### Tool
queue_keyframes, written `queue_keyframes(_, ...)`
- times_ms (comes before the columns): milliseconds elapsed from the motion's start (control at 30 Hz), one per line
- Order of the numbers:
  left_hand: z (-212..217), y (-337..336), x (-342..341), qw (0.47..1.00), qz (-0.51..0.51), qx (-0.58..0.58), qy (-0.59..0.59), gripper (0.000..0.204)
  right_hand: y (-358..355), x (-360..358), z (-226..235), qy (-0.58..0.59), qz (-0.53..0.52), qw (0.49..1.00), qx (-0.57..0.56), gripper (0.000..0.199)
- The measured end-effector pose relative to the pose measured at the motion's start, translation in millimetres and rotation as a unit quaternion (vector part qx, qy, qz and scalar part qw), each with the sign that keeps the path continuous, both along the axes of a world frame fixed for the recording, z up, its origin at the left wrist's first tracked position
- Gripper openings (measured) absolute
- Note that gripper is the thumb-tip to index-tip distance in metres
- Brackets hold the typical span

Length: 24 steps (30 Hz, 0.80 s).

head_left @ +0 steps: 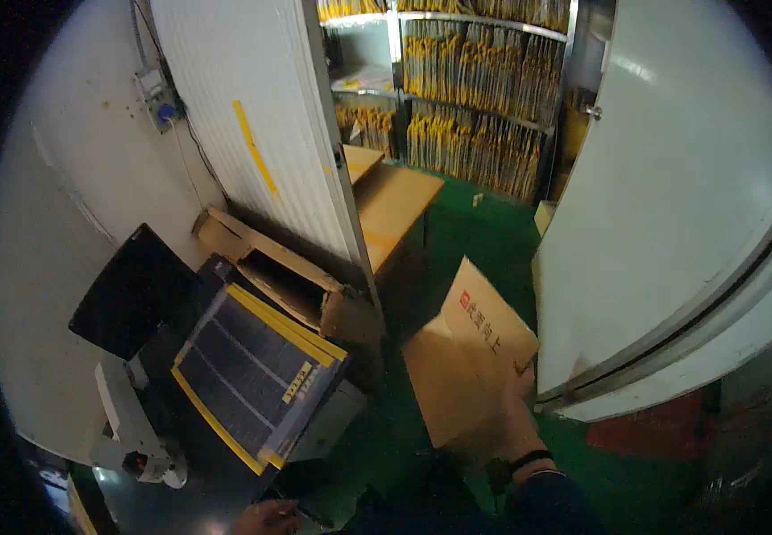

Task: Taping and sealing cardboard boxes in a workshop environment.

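Dark-sleeved and banded at the wrist, the person's right hand (518, 417) grasps the far edge of a flattened cardboard box (468, 357), which stands tilted on the green floor (484, 227) against a large white door (671, 196) to its right. Behind, shelves (479, 98) packed with yellow bundles fill the room beyond a wooden table (392, 203). At left, a white ribbed panel (243, 116) rises above an open carton (274, 272) and a dark machine edged in yellow stripes (256, 374). At the lower edge, the left hand (265, 517) rests near that machine; whether it is clenched or released cannot be told.
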<state>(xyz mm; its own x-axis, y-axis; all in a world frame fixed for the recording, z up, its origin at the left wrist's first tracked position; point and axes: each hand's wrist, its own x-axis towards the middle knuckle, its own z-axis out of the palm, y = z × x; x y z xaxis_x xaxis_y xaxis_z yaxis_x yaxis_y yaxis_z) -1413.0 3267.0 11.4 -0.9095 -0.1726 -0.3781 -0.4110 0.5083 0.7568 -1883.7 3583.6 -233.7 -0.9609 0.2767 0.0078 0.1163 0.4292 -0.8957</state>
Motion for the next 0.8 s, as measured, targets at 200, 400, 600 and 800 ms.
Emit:
queue_keyframes(200, -2, 14, -50, 0.990, 0.073, 0.092, -0.082, 0.037, 7, -41, 4, 0.078, -0.014, 0.986, -0.150, 0.030)
queue_keyframes(400, -5, 31, -77, 0.984, 0.073, 0.056, -0.150, 0.043, 4, -60, 32, 0.076, -0.016, 0.984, -0.158, 0.029)
queue_keyframes(600, 0, 43, -82, 0.981, 0.103, 0.066, -0.154, 0.045, -1, -64, 49, 0.030, -0.027, 0.976, -0.215, 0.027)
queue_keyframes(800, -5, 39, -103, 0.985, 0.064, 0.098, -0.124, 0.045, 24, -73, 34, 0.073, -0.019, 0.965, -0.253, 0.016)
